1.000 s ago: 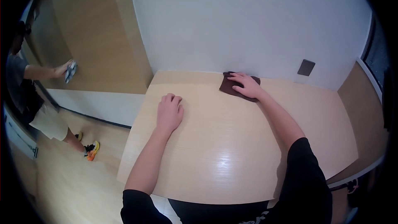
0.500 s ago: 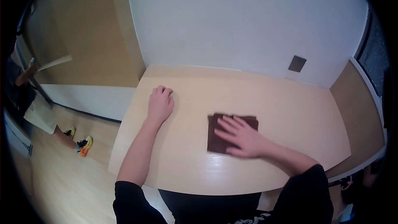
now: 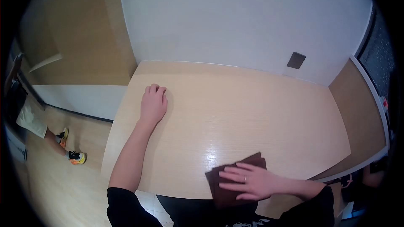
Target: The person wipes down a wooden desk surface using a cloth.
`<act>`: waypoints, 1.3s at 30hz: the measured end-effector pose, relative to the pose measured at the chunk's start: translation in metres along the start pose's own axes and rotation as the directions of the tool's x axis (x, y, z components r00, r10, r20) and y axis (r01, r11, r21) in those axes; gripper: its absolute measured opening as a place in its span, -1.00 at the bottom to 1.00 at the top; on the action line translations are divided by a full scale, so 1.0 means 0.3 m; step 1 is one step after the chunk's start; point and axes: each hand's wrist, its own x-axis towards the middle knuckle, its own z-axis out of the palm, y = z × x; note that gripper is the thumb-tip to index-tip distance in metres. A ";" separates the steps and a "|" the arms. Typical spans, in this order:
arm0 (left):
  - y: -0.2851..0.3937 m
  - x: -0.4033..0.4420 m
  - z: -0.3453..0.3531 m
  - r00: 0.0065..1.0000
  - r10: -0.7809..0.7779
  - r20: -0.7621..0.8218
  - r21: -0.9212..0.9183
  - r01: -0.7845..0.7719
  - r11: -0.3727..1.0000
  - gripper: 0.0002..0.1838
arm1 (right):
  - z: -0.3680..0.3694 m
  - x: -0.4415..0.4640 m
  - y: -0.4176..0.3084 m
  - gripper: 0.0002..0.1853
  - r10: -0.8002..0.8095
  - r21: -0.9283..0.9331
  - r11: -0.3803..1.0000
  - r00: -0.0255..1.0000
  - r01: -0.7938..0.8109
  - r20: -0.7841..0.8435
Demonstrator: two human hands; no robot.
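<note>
My right hand (image 3: 250, 181) lies flat with its fingers spread on a dark brown folded cloth (image 3: 225, 195), pressing it to the light wooden table (image 3: 235, 109) at the near edge. A ring shows on one finger. The cloth's layers are fanned out a little, and its lower part reaches past the table's edge. Farther back on the left, my left hand (image 3: 153, 103) rests on the tabletop with its fingers curled in. Nothing shows in it, and the cloth is well away from it.
Behind the table rises a white wall (image 3: 235, 21) with a dark wall plate (image 3: 296, 60). A wooden side panel (image 3: 357, 109) bounds the right side. On the left, a person in colourful shoes (image 3: 76, 157) stands on the floor. Another person is partly visible at the lower right.
My right hand has drawn the cloth toward me to the table's near edge, and the cloth has turned. My left hand stays in place on the table. The person at left has shifted slightly.
</note>
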 end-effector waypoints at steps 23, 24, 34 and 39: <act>-0.001 0.013 -0.015 1.000 -0.003 0.006 0.011 0.003 1.000 -0.77 | -0.051 0.316 0.613 -0.52 0.691 0.080 0.611 0.481 -0.788 -0.540; 0.000 0.014 -0.019 1.000 -0.004 0.004 0.003 0.004 1.000 -0.77 | -0.047 0.323 0.631 -0.47 0.694 0.076 0.605 0.478 -0.792 -0.539; -0.016 0.004 -0.008 0.999 -0.012 0.044 0.012 0.012 1.000 -0.75 | -0.155 0.371 1.075 -0.60 0.572 0.192 0.800 0.625 -0.569 -0.531; -0.023 0.000 -0.014 0.999 0.031 0.028 -0.009 -0.031 0.999 -0.74 | -0.146 0.387 1.030 -0.67 0.548 0.108 0.761 0.543 -0.640 -0.637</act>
